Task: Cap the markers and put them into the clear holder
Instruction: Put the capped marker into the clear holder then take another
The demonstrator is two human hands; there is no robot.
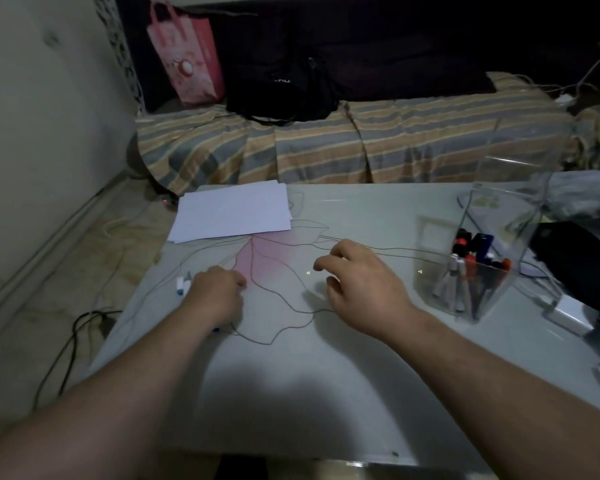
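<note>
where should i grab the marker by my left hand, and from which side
Pinch the marker's white barrel from above. It lies on the table with its blue end nearest you, beside the left hand, with bare tabletop on its far side.

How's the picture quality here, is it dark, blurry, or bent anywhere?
Head view: dim overall, the background behind the bed nearly black; wide-angle lens bows the table edges; the right edge is smeared, blurring items beyond the clear holder; faint glare streaks on the holder's walls; a soft shadow lies under the right hand; the left hand is reasonably sharp.
</note>
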